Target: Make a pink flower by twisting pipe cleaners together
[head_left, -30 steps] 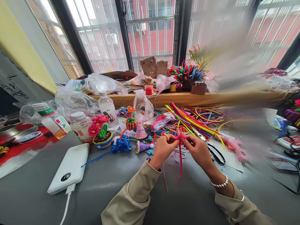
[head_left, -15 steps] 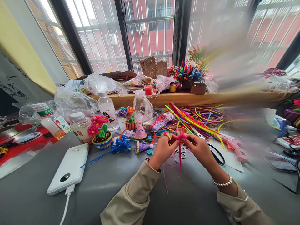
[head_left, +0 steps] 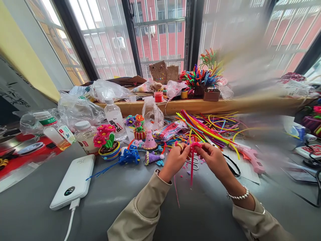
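Between my two hands, above the grey table, is a pink pipe cleaner (head_left: 192,167), bunched into small loops at the top with a straight length hanging down. My left hand (head_left: 175,160) pinches the bunched part from the left, thumb against the fingers. From the other side my right hand (head_left: 213,159) pinches the same part; its fingertips are partly hidden behind the pink loops. Scissors with white handles (head_left: 195,164) lie on the table behind the hanging strand. A thin pink strand (head_left: 177,194) hangs or lies below my left wrist; I cannot tell which.
Colourful pipe cleaners (head_left: 205,130) are heaped behind my hands. A pink glue gun (head_left: 250,159) lies to the right. Leftward are a pot of pink pipe-cleaner flowers (head_left: 107,142), a blue pipe-cleaner piece (head_left: 129,156), a purple striped cone (head_left: 152,158), bottles and a white power bank (head_left: 74,180).
The hanging pink strand has swung slightly to the left. My right fingers have shifted a little around the bunched loops; both hands keep their pinch.
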Available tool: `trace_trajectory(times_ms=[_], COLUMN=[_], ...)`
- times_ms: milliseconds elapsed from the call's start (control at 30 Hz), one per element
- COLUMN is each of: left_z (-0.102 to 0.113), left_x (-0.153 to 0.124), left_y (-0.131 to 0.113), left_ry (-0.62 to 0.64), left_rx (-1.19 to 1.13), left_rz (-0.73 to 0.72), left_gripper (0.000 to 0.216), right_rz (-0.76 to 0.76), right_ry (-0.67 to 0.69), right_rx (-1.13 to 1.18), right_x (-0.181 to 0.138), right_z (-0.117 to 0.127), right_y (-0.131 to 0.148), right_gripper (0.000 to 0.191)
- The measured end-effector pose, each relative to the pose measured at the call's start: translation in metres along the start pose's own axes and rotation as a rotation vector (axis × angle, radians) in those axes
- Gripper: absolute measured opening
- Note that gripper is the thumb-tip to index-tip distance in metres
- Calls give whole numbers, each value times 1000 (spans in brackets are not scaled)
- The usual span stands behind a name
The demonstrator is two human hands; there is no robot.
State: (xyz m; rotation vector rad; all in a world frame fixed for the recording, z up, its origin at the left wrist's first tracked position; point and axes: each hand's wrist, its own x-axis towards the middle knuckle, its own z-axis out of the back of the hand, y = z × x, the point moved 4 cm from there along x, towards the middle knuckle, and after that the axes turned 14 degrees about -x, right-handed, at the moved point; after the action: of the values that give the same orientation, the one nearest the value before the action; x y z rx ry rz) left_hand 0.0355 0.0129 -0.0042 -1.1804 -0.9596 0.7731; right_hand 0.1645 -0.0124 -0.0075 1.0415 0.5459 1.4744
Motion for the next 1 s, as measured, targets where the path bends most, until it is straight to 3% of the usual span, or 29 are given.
trace_trajectory(times_ms=[400,1000], left_z=[-3,-1], left_x=[0,-4], left_y=[-1,-9], left_ry=[54,-22], left_rx=[204,303], left_rz=[-21,-57], left_gripper=[28,18], right_rz=[-9,12], right_ry=[37,56], right_rx=[11,-35], right_x=[-2,-3], right_z=[-6,-8], right_y=[5,7], right_gripper=[38,33])
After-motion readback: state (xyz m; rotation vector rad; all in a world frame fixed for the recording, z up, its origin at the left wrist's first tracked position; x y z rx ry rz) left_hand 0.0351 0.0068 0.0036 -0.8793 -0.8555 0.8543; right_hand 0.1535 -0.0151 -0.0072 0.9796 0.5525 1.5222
